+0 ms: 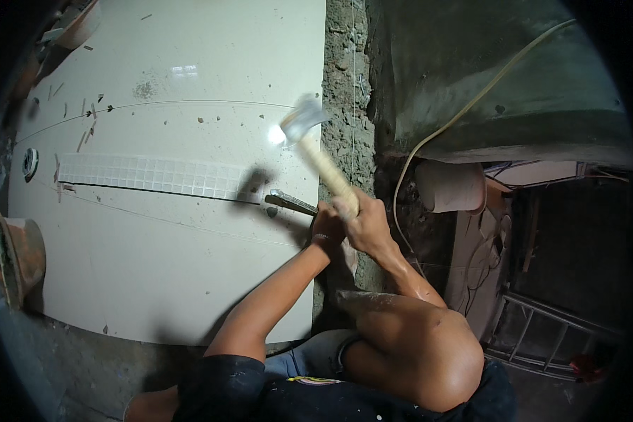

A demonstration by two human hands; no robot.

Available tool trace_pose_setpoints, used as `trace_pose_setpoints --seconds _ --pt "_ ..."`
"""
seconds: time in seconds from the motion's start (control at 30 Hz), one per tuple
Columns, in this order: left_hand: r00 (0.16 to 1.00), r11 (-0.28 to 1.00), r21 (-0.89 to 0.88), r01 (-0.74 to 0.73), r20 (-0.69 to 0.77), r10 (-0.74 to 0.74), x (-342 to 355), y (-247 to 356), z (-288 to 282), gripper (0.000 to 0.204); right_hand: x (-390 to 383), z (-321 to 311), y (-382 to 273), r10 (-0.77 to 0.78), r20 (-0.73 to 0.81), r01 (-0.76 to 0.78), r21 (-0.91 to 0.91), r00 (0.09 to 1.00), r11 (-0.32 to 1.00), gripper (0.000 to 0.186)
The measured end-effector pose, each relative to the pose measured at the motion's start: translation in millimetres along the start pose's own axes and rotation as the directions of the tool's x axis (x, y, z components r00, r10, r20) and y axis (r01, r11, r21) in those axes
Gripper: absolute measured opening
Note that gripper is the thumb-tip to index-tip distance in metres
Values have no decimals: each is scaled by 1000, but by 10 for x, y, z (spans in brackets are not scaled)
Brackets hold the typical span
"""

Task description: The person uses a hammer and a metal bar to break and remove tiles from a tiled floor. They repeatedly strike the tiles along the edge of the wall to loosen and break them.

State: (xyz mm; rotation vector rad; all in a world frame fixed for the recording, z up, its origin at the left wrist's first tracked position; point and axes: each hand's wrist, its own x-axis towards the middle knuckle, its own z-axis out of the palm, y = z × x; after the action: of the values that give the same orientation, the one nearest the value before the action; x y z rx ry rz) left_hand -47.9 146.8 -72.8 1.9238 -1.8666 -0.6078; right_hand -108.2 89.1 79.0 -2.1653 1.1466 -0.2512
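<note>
My right hand is wrapped round the pale wooden handle of a hammer. The metal hammer head, smeared by motion, is raised over the right edge of the white tiled surface. My left hand is closed just beside it, partly covered by my right hand. From the left fist a ribbed metal bar, like a chisel, points left over the surface. Its far end lies near the right end of a strip of small square white tiles. A dark chip lies just below the bar.
A rough mortar strip with a thin string runs along the surface's right edge. At left stand a dirty bucket and a round drain. Shards are scattered about. Rightward are a pale hose, a bucket and a metal ladder.
</note>
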Motion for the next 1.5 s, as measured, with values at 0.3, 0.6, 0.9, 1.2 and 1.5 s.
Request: trace_pose_setpoints --seconds 0.3,0.6,0.9,1.2,1.5 --pt "988 944 325 -53 151 4 -9 73 -247 41 181 -146 178 585 -170 -597 -21 793 802 67" --pt "997 976 214 -32 81 15 -77 18 -42 37 46 -130 247 83 -155 -111 -186 984 976 52" --pt "976 967 254 -32 216 -24 17 52 -240 18 49 -77 2 25 -20 -21 201 999 979 56" --pt "989 921 386 -46 147 -12 -53 86 -370 44 306 -245 178 616 -141 -617 38 775 786 75" --pt "934 916 380 -128 357 -18 14 112 -487 43 191 -163 406 206 -156 -204 28 966 979 71"
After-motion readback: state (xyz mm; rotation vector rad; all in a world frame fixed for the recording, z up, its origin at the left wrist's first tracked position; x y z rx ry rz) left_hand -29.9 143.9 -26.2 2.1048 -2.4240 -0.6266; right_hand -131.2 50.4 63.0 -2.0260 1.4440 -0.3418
